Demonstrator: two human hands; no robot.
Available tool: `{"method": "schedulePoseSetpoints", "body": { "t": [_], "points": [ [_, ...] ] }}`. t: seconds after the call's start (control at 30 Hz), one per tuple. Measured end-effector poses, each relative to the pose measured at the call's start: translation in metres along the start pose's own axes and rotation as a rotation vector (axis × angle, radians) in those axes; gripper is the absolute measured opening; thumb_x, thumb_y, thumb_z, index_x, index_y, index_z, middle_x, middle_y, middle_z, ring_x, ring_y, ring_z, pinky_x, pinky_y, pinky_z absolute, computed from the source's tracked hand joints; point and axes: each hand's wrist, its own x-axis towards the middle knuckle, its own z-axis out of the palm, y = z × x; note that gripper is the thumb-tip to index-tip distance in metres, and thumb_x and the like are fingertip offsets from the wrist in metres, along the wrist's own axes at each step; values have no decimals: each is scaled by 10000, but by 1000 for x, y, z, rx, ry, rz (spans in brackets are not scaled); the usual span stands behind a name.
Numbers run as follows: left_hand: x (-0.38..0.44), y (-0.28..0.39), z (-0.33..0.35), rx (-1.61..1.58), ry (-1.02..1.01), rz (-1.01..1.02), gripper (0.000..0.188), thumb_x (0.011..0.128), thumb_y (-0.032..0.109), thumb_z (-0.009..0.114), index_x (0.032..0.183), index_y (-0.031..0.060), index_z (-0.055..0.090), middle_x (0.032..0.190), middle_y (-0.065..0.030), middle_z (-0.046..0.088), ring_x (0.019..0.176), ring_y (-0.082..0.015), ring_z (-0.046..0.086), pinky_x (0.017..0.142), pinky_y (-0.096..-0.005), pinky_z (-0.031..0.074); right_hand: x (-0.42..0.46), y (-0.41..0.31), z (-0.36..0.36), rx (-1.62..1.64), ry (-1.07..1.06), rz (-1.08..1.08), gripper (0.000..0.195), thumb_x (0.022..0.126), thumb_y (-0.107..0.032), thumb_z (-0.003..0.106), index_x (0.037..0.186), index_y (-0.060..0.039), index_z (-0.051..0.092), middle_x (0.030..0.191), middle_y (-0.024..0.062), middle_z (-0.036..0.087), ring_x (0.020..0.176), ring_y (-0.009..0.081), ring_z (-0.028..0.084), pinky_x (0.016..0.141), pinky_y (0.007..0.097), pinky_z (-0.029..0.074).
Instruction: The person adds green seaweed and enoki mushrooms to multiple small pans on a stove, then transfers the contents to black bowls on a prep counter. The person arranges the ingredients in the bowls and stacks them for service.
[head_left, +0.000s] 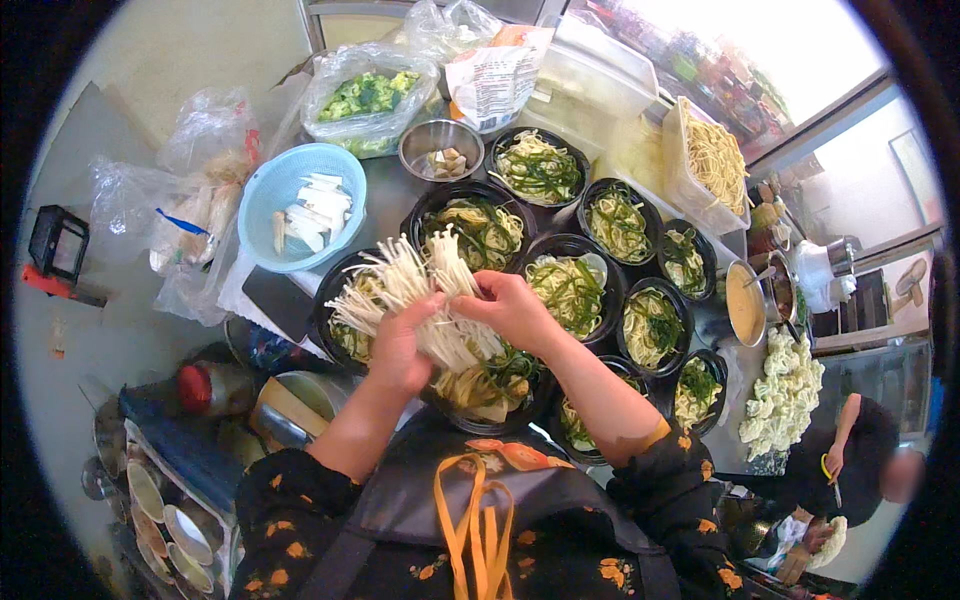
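A large bunch of enoki mushrooms is held up between both hands over black bowls. My left hand is closed round its lower side. With thumb and fingers, my right hand grips a smaller clump of the same mushrooms at the right. Just beneath, a black bowl of noodles and green strips stands nearest my apron, partly hidden. Another black bowl lies under the bunch at the left. Several more such bowls, one holding noodles with dark greens, spread out to the right and behind.
Behind stand a blue basket of white pieces, a steel bowl, a plastic bag of broccoli and a plastic tub of noodles. Cauliflower lies at the right, near a sauce bowl. A person there holds yellow-handled scissors and cauliflower.
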Motion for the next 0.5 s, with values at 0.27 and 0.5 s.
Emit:
{"method": "schedulePoseSetpoints", "body": {
  "t": [0.27,0.5],
  "points": [
    [13,1,1,67,55,24,297,802,68,558,1091,17,514,1006,-87,578,924,-209,563,840,-354,450,14,12,2,12,-26,-15,265,772,-207,595,899,26,598,693,76,603,629,103,520,586,281,443],
    [13,28,-31,-132,108,91,212,823,55,549,1022,51,476,885,-75,534,847,-215,525,844,-404,439,49,-4,-46,-51,57,0,239,782,-214,591,831,20,602,693,78,611,605,116,546,569,292,450]
  ]
}}
